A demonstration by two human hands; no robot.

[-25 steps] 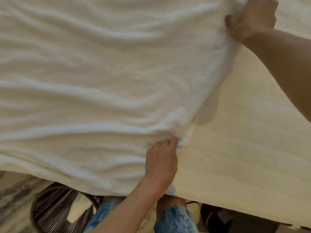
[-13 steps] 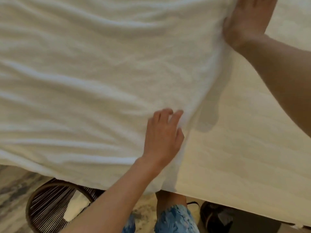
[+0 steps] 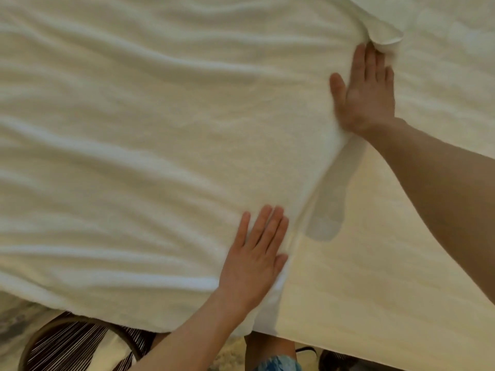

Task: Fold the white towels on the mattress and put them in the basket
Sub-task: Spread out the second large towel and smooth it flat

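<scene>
Your head camera looks down on a white towel (image 3: 147, 143) spread across the left and middle of the mattress (image 3: 388, 277). The towel is rumpled in long soft ridges that run across it. Its right edge slants from the top right down to the near side, where the towel hangs a little over the mattress edge. To the right of that edge the mattress is bare and cream-coloured. Your left hand (image 3: 254, 261) lies flat on the towel just beside the slanting edge, close to the near side. Its fingers are straight and together, the thumb points towards the bare mattress, and it grasps nothing. Your right hand (image 3: 367, 95) lies farther off, also palm down on the towel by the same edge. It is spread flat with straight fingers and is likewise released. Its fingertips meet a flap (image 3: 385, 36) of towel that curls over at the top right. Your right arm throws a grey shadow (image 3: 329, 204) on the mattress between the two hands. Below the near edge, at lower left, stands the basket (image 3: 61, 346). It is round with a dark striped wall, partly hidden under the hanging towel, and a pale cloth (image 3: 115, 346) lies inside it. A marbled floor (image 3: 10, 317) shows beside it. Your knee (image 3: 278, 364), in blue patterned fabric, shows at the bottom.
</scene>
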